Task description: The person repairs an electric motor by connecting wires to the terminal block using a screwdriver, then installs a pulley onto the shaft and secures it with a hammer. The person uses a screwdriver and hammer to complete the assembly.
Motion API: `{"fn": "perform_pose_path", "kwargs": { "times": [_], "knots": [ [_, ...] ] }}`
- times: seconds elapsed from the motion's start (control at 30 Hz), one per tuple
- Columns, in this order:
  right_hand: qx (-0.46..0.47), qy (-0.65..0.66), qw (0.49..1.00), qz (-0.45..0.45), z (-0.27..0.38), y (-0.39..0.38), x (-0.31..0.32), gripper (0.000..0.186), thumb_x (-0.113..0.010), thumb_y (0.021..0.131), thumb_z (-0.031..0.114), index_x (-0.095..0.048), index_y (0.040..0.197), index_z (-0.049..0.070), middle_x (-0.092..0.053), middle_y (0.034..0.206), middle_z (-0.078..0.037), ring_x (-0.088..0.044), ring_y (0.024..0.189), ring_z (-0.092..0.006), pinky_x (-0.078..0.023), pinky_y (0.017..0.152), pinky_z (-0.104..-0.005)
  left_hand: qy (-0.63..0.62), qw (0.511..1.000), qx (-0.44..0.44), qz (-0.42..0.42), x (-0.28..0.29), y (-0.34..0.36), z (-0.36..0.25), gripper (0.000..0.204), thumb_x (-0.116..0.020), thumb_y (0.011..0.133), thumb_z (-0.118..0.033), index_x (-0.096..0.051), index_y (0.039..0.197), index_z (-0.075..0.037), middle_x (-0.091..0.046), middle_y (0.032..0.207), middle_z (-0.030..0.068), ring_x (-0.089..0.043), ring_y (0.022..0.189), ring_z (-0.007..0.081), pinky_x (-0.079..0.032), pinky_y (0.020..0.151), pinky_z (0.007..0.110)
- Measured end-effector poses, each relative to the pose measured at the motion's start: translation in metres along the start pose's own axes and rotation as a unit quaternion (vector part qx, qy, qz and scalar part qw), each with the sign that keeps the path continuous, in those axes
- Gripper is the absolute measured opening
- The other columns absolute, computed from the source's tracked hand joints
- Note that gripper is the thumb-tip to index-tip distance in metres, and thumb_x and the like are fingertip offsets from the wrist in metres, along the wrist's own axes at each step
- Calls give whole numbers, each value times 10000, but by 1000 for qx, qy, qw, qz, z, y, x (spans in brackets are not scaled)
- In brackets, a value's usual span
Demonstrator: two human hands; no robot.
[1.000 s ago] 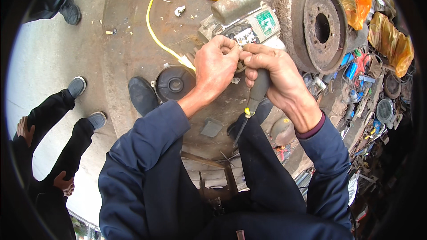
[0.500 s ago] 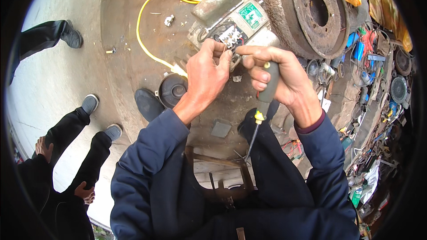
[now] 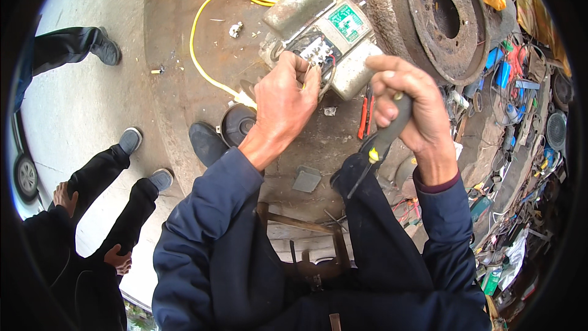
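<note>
A grey metal electric motor [image 3: 352, 68] with a green label lies in front of me, its wiring box uncovered. Inside the box are a white terminal block [image 3: 316, 53] and dark and red wires. My left hand [image 3: 283, 99] is closed in a pinch at the block's near edge; whatever is between its fingertips is hidden. To the right of the motor, my right hand [image 3: 413, 101] grips a screwdriver [image 3: 394, 124] by its dark grey handle. The shaft points down toward my knee, slightly blurred, away from the block. Red-handled pliers [image 3: 365, 116] lie on the ground between my hands.
Yellow cable [image 3: 195, 30] loops behind and left of the motor. A rusty wheel rim [image 3: 422, 24] stands at the far right. By my left shoe sits a round dark cover [image 3: 237, 124]. Scrap and tools [image 3: 508, 104] crowd the right side. Other people's legs [image 3: 101, 168] are at left.
My right hand has drawn back to the right from the terminal block, carrying the screwdriver, and the red-handled pliers have come into sight. My left hand has stayed at the block.
</note>
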State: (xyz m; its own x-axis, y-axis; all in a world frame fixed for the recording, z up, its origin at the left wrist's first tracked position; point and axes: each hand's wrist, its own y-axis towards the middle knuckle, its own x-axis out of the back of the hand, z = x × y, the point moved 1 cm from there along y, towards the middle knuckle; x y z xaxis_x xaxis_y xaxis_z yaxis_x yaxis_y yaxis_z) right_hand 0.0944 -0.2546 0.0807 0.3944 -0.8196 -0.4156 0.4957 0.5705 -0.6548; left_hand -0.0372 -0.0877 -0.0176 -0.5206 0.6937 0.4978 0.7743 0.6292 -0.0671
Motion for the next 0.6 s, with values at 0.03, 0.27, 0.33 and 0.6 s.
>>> {"fn": "perform_pose_path", "kwargs": {
  "times": [0.03, 0.27, 0.33, 0.6],
  "knots": [
    [28, -2, 999, -21, 8, -3, -1, 312, -637, 1006, 70, -644, 1281, -79, -664, 884, -73, -584, 591, -122, -535, 537, -324, 8, 1000, -15, -1, 1, 0, 1, 220, -826, 936, -153, -659, 925, -9, -716, 718, 97, -685, 620, 149, -559, 610, 327],
    [377, 37, 911, 160, 82, -20, -17, 270, -492, 1067, 135, -661, 1211, -18, -490, 746, 8, -491, 597, -125, -474, 625, -348, -2, 999, -46, 1, 6, 2, 0, 162, -779, 935, -119, -665, 892, -12, -725, 728, 137, -717, 644, 235, -565, 615, 378],
    [421, -18, 886, 195, 81, -14, -25, 276, -474, 1053, 119, -663, 1201, -17, -473, 747, 4, -469, 599, -128, -456, 648, -344, -34, 999, -7, 18, 7, 2, 0, 142, -750, 936, -125, -655, 901, -26, -736, 755, 184, -744, 691, 387, -581, 648, 458],
    [467, -133, 849, 207, 48, 12, -55, 276, -446, 1043, 132, -631, 1193, -8, -433, 737, -13, -469, 579, -151, -476, 631, -377, -80, 996, 43, 18, 6, 3, 2, 167, -782, 940, -136, -710, 888, 6, -725, 711, 63, -662, 645, 93, -547, 628, 301]
  ]
}}
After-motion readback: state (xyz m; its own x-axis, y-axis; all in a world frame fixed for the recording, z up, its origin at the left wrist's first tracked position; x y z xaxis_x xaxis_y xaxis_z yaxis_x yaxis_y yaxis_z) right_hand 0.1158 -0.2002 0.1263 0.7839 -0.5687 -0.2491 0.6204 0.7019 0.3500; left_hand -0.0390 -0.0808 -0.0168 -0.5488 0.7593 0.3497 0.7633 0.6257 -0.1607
